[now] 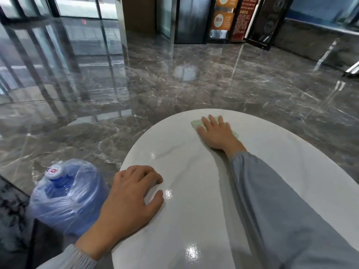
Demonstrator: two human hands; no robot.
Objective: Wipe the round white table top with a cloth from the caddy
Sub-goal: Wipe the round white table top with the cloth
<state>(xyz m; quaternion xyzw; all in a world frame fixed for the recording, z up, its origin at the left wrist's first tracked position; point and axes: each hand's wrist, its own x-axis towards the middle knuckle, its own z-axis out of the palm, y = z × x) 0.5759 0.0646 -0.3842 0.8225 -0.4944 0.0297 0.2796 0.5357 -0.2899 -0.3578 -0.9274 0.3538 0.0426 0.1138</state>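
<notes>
The round white table top [194,220] fills the lower right of the head view, glossy with faint grey veins. My right hand [215,133] lies flat with straight, spread fingers on a pale green cloth [196,124] near the table's far edge; most of the cloth is hidden under the hand. My left hand [132,195] rests on the table's left rim, fingers bent with the tips on the surface, holding nothing. The caddy is out of view.
A large blue water bottle [66,197] wrapped in clear plastic stands on the floor just left of the table, beside my left hand. Polished grey marble floor [174,74] stretches beyond. Glass doors and dark display panels [233,18] stand at the far side.
</notes>
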